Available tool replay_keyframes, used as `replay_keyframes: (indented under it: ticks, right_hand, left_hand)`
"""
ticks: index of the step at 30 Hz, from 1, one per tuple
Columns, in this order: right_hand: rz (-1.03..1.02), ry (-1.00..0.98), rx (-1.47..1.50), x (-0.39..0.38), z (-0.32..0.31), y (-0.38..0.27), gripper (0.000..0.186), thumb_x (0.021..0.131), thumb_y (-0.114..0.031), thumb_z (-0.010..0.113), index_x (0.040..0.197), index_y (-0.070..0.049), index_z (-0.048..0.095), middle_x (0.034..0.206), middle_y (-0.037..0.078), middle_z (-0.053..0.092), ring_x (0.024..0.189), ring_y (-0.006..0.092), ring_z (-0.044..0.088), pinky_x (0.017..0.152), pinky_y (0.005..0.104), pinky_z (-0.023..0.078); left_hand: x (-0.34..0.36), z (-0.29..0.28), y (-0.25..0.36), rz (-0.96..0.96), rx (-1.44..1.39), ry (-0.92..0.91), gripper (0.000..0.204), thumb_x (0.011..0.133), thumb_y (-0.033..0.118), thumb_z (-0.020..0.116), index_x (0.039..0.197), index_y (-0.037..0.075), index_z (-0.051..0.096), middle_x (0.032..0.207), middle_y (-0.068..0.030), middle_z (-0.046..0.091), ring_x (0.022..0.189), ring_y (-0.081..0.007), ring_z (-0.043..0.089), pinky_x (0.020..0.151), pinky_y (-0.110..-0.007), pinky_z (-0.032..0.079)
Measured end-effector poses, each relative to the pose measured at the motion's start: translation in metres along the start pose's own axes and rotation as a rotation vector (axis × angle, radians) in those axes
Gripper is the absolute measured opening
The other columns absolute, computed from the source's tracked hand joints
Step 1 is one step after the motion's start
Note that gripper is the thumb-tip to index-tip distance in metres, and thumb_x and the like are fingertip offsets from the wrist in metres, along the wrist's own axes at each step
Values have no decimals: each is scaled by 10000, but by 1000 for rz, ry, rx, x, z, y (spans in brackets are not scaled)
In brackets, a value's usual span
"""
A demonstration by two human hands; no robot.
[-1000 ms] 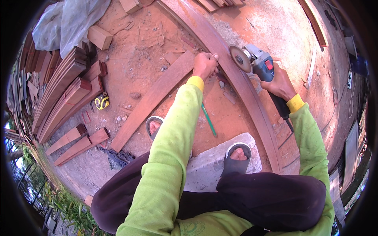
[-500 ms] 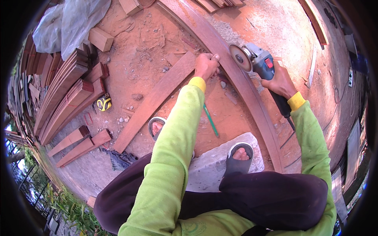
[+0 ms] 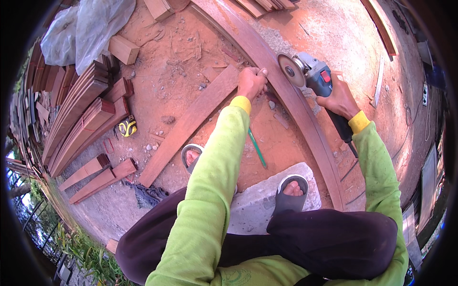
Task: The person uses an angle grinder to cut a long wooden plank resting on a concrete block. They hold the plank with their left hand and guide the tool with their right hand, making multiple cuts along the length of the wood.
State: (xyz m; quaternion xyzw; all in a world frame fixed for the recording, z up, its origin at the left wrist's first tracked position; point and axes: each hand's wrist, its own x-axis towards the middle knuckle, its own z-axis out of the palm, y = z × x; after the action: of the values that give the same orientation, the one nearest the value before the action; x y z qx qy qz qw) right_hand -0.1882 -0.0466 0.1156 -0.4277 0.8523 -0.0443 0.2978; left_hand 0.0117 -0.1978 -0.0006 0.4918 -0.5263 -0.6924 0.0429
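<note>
A long curved wooden board (image 3: 303, 119) arcs from the top middle down to my right knee. My left hand (image 3: 252, 82) is closed at its inner edge, thumb uppermost, fingertips partly hidden. In my right hand (image 3: 341, 97) is an angle grinder (image 3: 320, 78), gripped round its dark body. Its round disc (image 3: 291, 70) stands over the board's outer edge; I cannot tell whether they touch. A straight wooden plank (image 3: 191, 125) lies slantwise on the ground, its far end beside my left hand. Below that hand lies a green pencil (image 3: 256, 148), partly behind my sleeve.
Curved boards (image 3: 78, 112) are stacked at the left, with a yellow tape measure (image 3: 127, 126) beside them. Two short wood pieces (image 3: 102, 178) and a dark cloth (image 3: 147, 194) lie nearer. My right foot rests on a pale slab (image 3: 253, 202). The grinder's cord trails to the right.
The view has shifted very slightly. Both hands, the angle grinder and the curved board keep nearly the same places.
</note>
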Motion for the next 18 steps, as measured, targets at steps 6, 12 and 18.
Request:
replay_keyframes:
  ticks: [6, 12, 18]
  right_hand:
    - [-5, -2, 10, 2, -1, -2, 629, 608, -253, 730, 1075, 111, 517, 882, 309, 645, 824, 426, 666, 762, 448, 522]
    - [1, -6, 13, 3, -3, -6, 612, 606, -247, 726, 1064, 107, 527, 889, 305, 645, 835, 420, 665, 776, 441, 519]
    - [-16, -2, 16, 4, -4, -9, 608, 602, -245, 727, 1060, 106, 533, 896, 305, 646, 844, 418, 665, 788, 439, 516]
  left_hand:
    - [0, 0, 1, -3, -9, 1, 332, 979, 252, 561, 754, 10, 594, 567, -67, 597, 422, -141, 533, 395, -289, 422]
    - [2, 0, -2, 0, -23, 5, 331, 980, 253, 562, 756, 11, 590, 565, -66, 593, 419, -140, 527, 391, -291, 420]
    - [3, 1, -4, -4, -30, -2, 336, 980, 264, 567, 762, 10, 593, 570, -68, 597, 423, -142, 537, 395, -293, 429]
